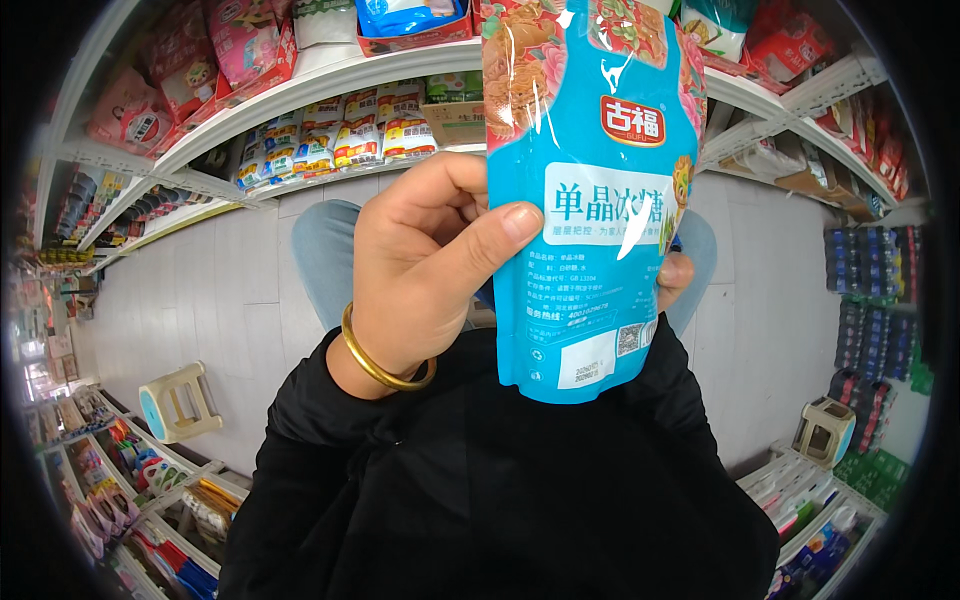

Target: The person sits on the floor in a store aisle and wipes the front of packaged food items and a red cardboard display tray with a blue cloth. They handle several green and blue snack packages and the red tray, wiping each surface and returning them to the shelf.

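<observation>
A blue plastic pouch of rock sugar, with a red floral top and printed writing, is held upright close before me. My left hand pinches its left edge between thumb and fingers; a gold-coloured bangle circles that wrist. At the pouch's right edge, the fingertips of my right hand show, and the rest of this hand is hidden behind the pouch. Both arms wear black sleeves.
White shelves ahead carry bagged goods and a cardboard box. Plastic stools stand on the floor at left and right. Shrink-wrapped packs of drinks are stacked at right. More stocked shelves curve behind on both sides.
</observation>
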Action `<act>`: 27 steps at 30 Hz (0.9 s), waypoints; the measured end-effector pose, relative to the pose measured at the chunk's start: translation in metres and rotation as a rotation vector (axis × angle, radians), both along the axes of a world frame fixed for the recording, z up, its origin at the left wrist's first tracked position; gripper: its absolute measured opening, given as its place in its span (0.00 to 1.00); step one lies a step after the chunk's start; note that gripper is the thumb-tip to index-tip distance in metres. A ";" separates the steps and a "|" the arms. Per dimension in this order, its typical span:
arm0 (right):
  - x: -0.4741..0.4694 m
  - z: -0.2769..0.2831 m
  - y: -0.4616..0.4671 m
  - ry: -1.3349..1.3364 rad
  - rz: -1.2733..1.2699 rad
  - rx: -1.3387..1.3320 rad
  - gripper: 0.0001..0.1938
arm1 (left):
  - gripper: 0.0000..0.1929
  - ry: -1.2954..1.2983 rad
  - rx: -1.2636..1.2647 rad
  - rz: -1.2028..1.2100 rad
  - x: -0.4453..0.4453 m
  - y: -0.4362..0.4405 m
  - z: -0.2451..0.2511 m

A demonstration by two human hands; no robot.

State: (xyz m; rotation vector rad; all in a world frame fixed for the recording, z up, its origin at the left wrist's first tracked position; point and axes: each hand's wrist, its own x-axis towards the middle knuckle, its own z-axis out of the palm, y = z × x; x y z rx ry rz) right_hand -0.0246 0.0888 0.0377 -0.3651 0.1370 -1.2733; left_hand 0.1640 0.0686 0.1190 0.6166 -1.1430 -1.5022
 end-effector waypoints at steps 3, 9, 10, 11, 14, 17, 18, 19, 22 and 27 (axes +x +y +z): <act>0.001 0.000 0.002 -0.004 0.003 -0.001 0.45 | 0.07 -0.009 -0.004 0.012 -0.001 0.002 0.003; 0.000 0.003 0.005 -0.017 0.007 -0.007 0.44 | 0.07 -0.018 -0.038 0.000 0.000 0.005 0.006; 0.000 0.003 0.006 -0.020 0.009 -0.010 0.44 | 0.07 -0.015 -0.028 -0.001 0.000 0.006 0.007; -0.001 0.003 0.005 -0.024 0.011 -0.012 0.44 | 0.07 -0.012 -0.019 -0.002 0.000 0.008 0.010; -0.003 0.004 0.006 -0.026 0.010 -0.019 0.44 | 0.07 0.001 -0.021 -0.013 -0.001 0.010 0.011; -0.005 0.006 0.007 -0.035 0.016 -0.022 0.44 | 0.07 0.008 -0.029 -0.019 -0.002 0.010 0.013; -0.006 0.006 0.008 -0.036 0.018 -0.022 0.44 | 0.07 0.010 -0.029 -0.022 -0.002 0.011 0.012; -0.006 0.005 0.008 -0.039 0.018 -0.024 0.44 | 0.07 0.014 -0.034 -0.025 -0.003 0.011 0.012; -0.008 0.007 0.008 -0.041 0.020 -0.028 0.44 | 0.06 0.027 -0.043 -0.032 -0.004 0.011 0.013; -0.009 0.008 0.009 -0.045 0.027 -0.027 0.44 | 0.07 0.025 -0.042 -0.041 -0.005 0.011 0.012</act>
